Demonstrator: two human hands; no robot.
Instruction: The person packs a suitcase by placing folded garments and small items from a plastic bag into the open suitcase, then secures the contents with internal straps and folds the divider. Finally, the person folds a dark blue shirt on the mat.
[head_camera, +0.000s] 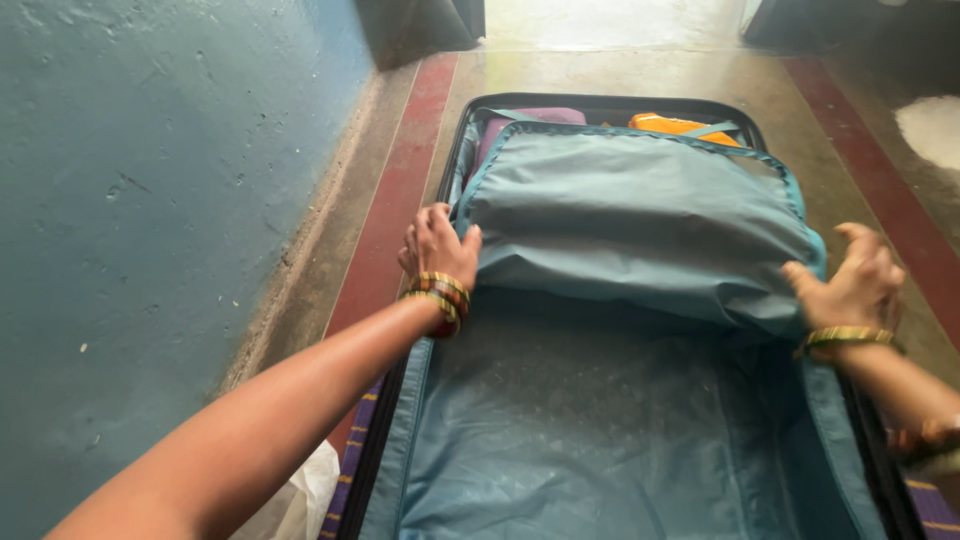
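Under my fingers (470, 240) the flap (640, 220) is smooth, matt teal cloth; floor (620, 75) beyond: worn, dull concrete.

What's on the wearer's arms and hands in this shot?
Both arms are bare, no sleeves or gloves. The left hand has a stack of gold, red and green bangles at the wrist. The right hand has a gold bangle with green edging.
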